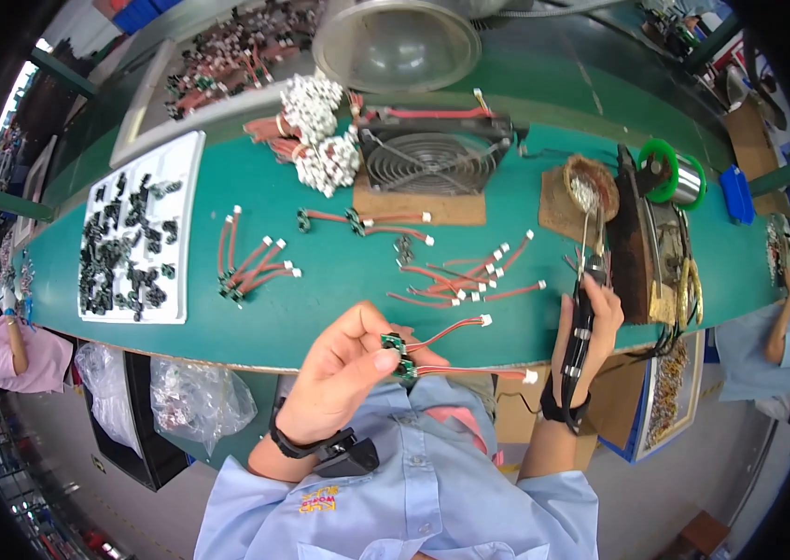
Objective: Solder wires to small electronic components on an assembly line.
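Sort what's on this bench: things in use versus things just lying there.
In use: small green boards with red leads in the left hand; soldering iron in the right hand.
Lying about: fan, solder spool, white tray of black parts, loose red leads.

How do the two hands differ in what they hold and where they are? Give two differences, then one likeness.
The left hand pinches small green parts with red wires; the right hand grips a soldering iron. The left hand sits nearer the body; the right hand reaches to the brass wool. Both wear dark wristbands.
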A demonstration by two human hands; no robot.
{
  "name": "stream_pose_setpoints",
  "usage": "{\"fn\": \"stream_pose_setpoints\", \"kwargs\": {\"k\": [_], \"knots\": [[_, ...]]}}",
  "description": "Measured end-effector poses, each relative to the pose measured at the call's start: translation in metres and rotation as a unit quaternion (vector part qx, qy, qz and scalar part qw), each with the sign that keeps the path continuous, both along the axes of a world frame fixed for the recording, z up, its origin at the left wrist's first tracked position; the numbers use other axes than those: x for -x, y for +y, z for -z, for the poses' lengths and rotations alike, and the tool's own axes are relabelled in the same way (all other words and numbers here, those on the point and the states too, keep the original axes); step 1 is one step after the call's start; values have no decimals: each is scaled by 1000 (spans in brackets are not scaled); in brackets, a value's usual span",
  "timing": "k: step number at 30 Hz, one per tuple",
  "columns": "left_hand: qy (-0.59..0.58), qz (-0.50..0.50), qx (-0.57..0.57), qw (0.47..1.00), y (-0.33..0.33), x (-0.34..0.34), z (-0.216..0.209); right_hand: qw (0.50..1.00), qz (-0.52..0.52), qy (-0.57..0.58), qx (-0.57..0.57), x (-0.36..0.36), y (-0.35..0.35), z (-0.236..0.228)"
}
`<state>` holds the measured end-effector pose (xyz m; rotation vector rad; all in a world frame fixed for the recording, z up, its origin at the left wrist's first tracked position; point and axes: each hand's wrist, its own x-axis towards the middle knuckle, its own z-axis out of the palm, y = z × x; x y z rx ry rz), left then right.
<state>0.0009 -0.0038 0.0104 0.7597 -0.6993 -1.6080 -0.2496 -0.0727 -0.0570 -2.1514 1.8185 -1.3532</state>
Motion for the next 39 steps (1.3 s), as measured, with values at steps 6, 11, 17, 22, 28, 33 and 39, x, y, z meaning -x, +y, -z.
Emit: {"fn": "stream_pose_setpoints", "kwargs": {"k": [6,11,17,22,28,33,39], "knots": [[-177,-134,-16,975,11,-43,12,999,2,53,8,3,3,7],[-444,-285,-82,846,38,-94,30,999,-17,7,28,4,8,-4],[-695,-318,-82,640,39,-105,23,999,-25,-27,20,7,9,2],[-818,-280,97,493,20,-119,16,998,-46,-18,25,12,9,12],[-865,-104,43,489,5,-135,15,998,-58,-26,-6,9,16,-12],[-881,-56,83,463,-21,-136,20,994,-62,-71,50,16,6,12],[-916,-11,157,369,-16,-139,34,993,-54,-55,88,13,1,-9]]}}
